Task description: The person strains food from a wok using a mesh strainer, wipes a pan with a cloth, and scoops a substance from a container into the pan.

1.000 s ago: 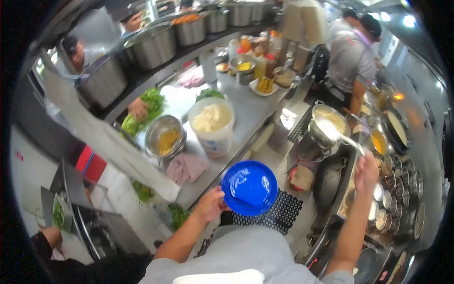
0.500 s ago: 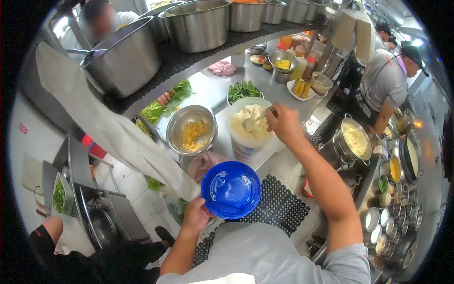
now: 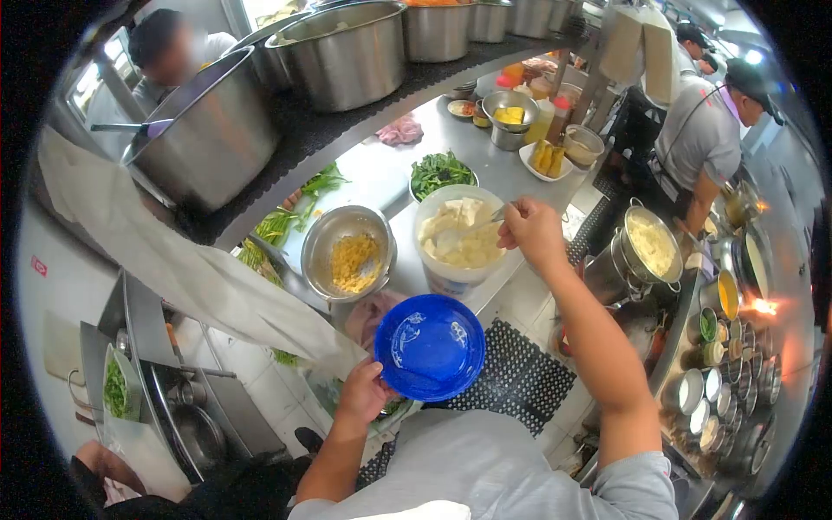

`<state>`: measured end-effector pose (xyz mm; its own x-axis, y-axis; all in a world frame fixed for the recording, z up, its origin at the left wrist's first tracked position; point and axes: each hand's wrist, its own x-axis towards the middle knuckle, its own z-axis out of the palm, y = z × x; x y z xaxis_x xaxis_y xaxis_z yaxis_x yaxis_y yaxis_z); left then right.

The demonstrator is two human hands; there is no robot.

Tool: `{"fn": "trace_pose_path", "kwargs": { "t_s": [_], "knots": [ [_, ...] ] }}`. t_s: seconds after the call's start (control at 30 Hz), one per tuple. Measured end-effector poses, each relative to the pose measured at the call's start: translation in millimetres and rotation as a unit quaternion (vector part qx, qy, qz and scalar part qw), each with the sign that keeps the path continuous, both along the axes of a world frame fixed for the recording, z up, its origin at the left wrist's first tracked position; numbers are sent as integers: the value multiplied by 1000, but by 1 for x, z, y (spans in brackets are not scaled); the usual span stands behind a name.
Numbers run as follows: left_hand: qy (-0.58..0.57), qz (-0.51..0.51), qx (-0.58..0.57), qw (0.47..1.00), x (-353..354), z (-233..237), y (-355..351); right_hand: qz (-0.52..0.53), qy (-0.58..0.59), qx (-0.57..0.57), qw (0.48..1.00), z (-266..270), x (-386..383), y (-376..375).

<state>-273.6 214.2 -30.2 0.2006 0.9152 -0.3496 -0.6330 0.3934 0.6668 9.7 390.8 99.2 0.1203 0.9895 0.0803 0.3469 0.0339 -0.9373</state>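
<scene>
My left hand [image 3: 362, 394] grips the rim of a blue bowl [image 3: 432, 347], its inside bare apart from white printed marks and a shine. Beyond the bowl stands a white plastic tub [image 3: 451, 279] of pale, cream-coloured chunks [image 3: 459, 238]. My right hand [image 3: 530, 230] is closed round the handle of a metal spoon [image 3: 472, 229], whose head rests among the chunks. Left of the tub sits a steel bowl [image 3: 314, 251] with yellow crumbly food [image 3: 355, 263]. A bowl of green leaves [image 3: 440, 176] stands just behind the tub.
Overhead, a shelf carries large steel pots [image 3: 347, 61]. A long white cloth [image 3: 199, 251] hangs at the left. To the right, a co-worker [image 3: 706, 130] stands by a stove with flames [image 3: 763, 306], several pans and a strainer of pale food [image 3: 650, 247]. Another person [image 3: 165, 56] is behind the shelf.
The spoon has shifted within the tub and lies lower, its handle more level. My right hand has moved slightly right and down. The blue bowl stays in my left hand.
</scene>
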Motion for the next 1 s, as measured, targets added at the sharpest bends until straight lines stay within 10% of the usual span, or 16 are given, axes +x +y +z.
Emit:
{"fn": "trace_pose_path", "kwargs": {
  "t_s": [0.73, 1.0],
  "knots": [
    [-6, -117, -8, 993, 31, -16, -13, -110, 335, -30, 935, -18, 76, -32],
    [11, -220, -12, 975, 109, 9, -14, -223, 389, 122, 885, 3, 215, -223]
  ]
}}
